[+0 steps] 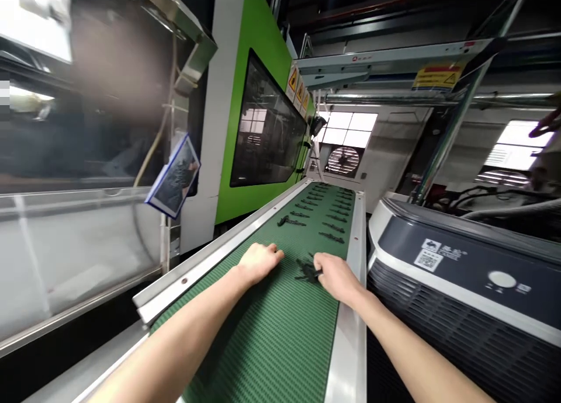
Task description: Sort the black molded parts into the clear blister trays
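Dark, thin black plastic parts (309, 270) with several prongs are gripped in my right hand (336, 276), over the right side of a green conveyor belt (272, 339). To the left, above the belt, my left hand (260, 261) is closed with its fingers curled under; whatever they may hold is hidden. Beyond my hands, more black parts of the same kind lie on the belt in two rows. A left-row part (291, 221) and a right-row part (332, 238) are the nearest.
Metal rails (186, 279) edge the belt. A green and white machine (223, 157) with a dark window stands at left, near a blue-framed card (175, 178). A dark grey and white appliance (460, 274) sits close on the right. A wall fan (343, 160) is at the far end.
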### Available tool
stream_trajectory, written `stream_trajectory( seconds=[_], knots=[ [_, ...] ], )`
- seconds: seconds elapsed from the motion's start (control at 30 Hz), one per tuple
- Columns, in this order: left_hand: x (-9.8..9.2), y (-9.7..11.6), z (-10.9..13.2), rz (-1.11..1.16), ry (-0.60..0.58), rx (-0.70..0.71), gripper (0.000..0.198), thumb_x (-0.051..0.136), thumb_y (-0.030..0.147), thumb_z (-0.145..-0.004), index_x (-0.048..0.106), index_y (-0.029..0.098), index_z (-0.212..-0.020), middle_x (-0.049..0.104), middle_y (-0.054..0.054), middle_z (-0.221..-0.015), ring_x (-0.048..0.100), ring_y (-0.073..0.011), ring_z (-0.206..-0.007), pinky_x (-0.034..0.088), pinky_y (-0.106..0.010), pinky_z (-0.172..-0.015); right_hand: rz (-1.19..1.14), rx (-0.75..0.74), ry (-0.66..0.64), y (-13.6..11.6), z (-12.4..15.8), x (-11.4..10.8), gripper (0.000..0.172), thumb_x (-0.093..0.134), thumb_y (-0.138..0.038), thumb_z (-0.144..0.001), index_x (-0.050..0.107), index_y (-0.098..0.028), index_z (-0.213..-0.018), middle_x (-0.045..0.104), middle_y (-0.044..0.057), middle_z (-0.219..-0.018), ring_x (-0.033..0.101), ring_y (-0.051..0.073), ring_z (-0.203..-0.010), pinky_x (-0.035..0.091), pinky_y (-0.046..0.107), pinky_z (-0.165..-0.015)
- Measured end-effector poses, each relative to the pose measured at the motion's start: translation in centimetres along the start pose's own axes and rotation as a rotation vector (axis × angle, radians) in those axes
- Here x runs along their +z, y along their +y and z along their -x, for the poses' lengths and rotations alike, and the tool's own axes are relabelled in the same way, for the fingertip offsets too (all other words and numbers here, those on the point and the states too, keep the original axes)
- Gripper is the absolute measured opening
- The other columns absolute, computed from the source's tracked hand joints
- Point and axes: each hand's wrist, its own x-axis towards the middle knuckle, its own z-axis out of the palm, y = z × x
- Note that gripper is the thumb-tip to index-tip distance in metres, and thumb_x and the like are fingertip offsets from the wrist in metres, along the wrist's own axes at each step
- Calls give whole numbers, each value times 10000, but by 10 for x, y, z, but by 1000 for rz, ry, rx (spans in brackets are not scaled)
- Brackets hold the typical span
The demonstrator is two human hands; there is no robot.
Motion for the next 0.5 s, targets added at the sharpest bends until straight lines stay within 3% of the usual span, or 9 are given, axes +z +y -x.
stream_trajectory(
  seconds=[0.1,0.17,0.23,0.3,0.37,0.43,0.5],
  knots=[
    [-32,-1,42,94,66,-123,192,464,265,-905,606,236,-1031,668,-31,-976,628,-187,-871,467,-279,-760,-95,22,-4,-10,14,-12,180,478,-51,-622,431,-221,-660,638,-2,-795,617,186,-865,395,246,-712],
    [-47,-11,102,156,67,-242,209,463,326,-912,589,247,-1060,683,16,-931,630,-151,-850,459,-231,-749,-206,10,-39,-20,29,-21,149,474,-90,-618,446,-229,-664,670,-2,-863,615,193,-1002,421,248,-781],
    [-50,-24,179,192,4,-399,218,448,371,-918,608,242,-991,685,40,-881,636,-131,-805,462,-205,-710,-345,-13,-70,-33,51,-25,120,486,-133,-600,467,-237,-656,678,5,-862,602,215,-1062,434,278,-839],
    [-39,-35,255,169,-82,-693,235,408,339,-938,589,225,-1035,686,16,-908,643,-134,-820,473,-219,-715,-483,-28,-84,-51,81,-19,92,529,-184,-590,497,-246,-650,680,21,-870,606,246,-1061,443,321,-882],
    [-16,-42,313,130,-201,-890,225,429,260,-930,581,170,-1069,690,-35,-866,655,-167,-802,491,-272,-712,-595,-18,-121,-75,124,0,91,593,-226,-593,533,-256,-655,688,45,-945,617,271,-1043,463,342,-883],
    [16,-44,343,116,-321,-971,212,503,262,-915,590,142,-1066,677,-57,-907,647,-179,-847,508,-323,-773,-701,-26,-297,-103,176,33,58,592,-216,-642,551,-256,-653,684,64,-1046,626,269,-1033,483,330,-862],
    [47,-44,349,120,-421,-993,250,558,323,-900,592,136,-1064,646,-70,-1013,630,-192,-890,523,-386,-798,-775,-53,-571,-130,228,76,121,546,-131,-622,550,-243,-668,677,47,-1077,624,244,-1049,474,297,-882]
  ],
)
